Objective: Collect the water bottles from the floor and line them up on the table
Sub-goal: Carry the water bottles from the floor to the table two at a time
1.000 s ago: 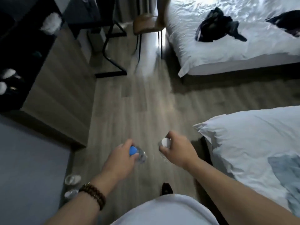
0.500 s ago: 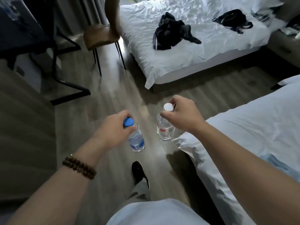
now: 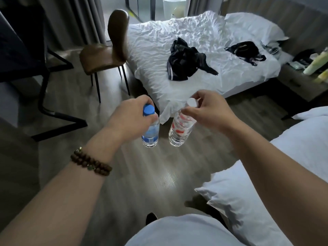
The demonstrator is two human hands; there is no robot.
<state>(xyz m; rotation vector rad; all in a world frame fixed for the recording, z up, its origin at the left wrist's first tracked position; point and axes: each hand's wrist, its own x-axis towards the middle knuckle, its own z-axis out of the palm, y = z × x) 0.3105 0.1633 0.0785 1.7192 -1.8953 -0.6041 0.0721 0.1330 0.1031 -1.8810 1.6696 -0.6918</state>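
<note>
You stand in a bedroom with a wood floor, a white bed ahead, and a brown chair next to a dark table at the left edge. Your left hand grips the blue-cap bottle at the neck, fingers curled just under the cap. Your right hand pinches the white-cap bottle around its cap. Both bottles hang upright in the air, just beside each other without touching, clear of the floor and well apart from the table. Picking these two up looks done; carrying them over and lining them up is what is left. Most of the tabletop is cut off, so you cannot tell whether any bottles already stand there. No other bottle shows on the visible floor, though much of it lies outside the view.
</note>
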